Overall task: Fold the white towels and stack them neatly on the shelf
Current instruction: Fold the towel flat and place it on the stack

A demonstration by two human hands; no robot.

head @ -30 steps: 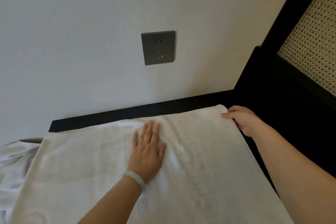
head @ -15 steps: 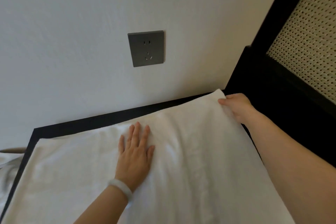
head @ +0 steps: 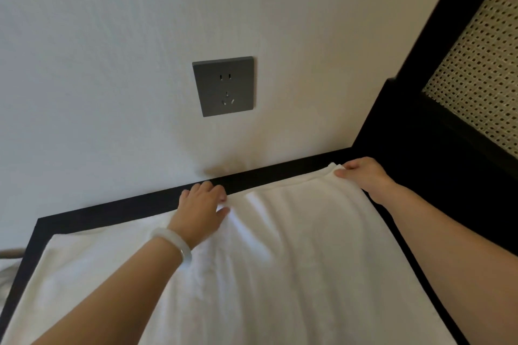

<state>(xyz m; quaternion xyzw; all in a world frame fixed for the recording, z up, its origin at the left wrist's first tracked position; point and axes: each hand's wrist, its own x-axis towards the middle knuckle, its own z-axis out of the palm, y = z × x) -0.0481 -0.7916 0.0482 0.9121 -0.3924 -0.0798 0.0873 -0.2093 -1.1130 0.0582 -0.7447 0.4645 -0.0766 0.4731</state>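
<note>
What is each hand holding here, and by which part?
Both hold the white towel: left hand pinches its far edge near the middle, right hand grips the far right corner.

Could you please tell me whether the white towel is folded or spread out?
Spread out: the white towel covers most of the black surface; left hand and right hand pinch its far edge.

The single head-worn view looks forward and down, close over the black shelf [head: 112, 213] toward the wall [head: 112, 64].
</note>
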